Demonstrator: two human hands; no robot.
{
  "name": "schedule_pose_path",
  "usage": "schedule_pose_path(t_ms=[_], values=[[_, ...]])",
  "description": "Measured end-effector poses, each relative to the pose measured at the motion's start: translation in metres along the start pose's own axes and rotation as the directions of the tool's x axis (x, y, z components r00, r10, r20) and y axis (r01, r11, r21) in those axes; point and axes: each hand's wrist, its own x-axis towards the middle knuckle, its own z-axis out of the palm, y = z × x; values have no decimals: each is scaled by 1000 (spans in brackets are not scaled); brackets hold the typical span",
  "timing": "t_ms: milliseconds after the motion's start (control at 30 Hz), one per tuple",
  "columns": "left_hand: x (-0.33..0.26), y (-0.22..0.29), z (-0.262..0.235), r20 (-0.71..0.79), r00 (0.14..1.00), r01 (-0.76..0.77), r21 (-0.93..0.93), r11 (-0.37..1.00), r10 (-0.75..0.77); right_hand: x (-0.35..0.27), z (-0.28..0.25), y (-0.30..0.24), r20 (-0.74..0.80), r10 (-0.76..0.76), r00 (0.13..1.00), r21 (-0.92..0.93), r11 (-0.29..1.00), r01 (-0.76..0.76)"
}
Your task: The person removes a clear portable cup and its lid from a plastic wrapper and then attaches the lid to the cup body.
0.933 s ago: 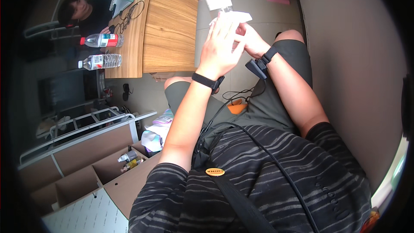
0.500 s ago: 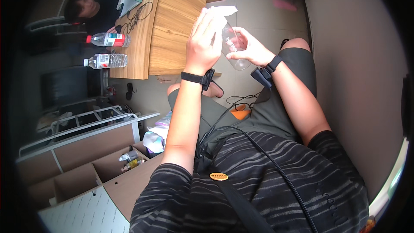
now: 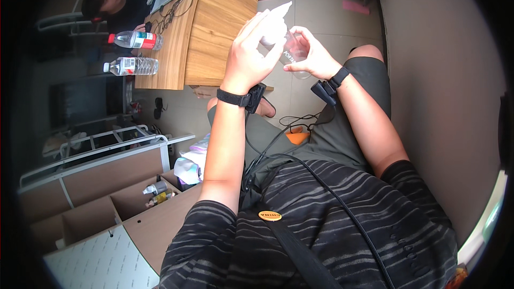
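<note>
A white tissue (image 3: 276, 22) is bunched in my left hand (image 3: 246, 56), its fingers folded around it and a loose corner sticking up. The tissue sits against the upper end of a clear tumbler-like container (image 3: 294, 53) with white lettering on its side. My right hand (image 3: 317, 56) grips that container from the right, thumb on the near side and fingers curled over the far side. The container leans, its lower end toward me. The left hand and tissue cover its upper end, so its rim is hidden.
A wooden desk (image 3: 222, 27) stands ahead to the left, bearing two plastic bottles, one red-capped (image 3: 140, 40) and one white-capped (image 3: 134, 66). A person (image 3: 120, 8) sits beyond it. Black cables (image 3: 308, 168) cross my lap. A wall (image 3: 433, 91) rises at right; an open cabinet (image 3: 128, 203) is at lower left.
My left hand has shifted slightly, and the tissue's loose corner now points upward instead of lying sideways. The container has turned a little in my right hand, showing its lettering differently.
</note>
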Motion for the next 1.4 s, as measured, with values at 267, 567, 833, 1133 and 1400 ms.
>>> schedule_pose_path(t_ms=[267, 567, 833, 1133, 1400], values=[[-3, 6, 1, 24, 1000, 3, -4, 1000, -3, -3, -4, -2, 5, -36, 999, -83, 996, 36], [-4, 10, 8, -28, 1000, 5, -32, 999, -6, -1, -6, 1, -11, -54, 998, -138, 989, 52], [-14, -6, 16, -61, 990, 122, -50, 991, -125, -1, -2, 4, -60, -25, 998, -165, 986, 15], [-22, 3, 31, -143, 973, 184, 7, 983, -181, 0, -3, 12, -19, 12, 1000, -153, 988, -15], [-20, 0, 38, -163, 978, 146, 73, 987, -133, -2, -3, 11, -20, 54, 998, -59, 997, -55]])
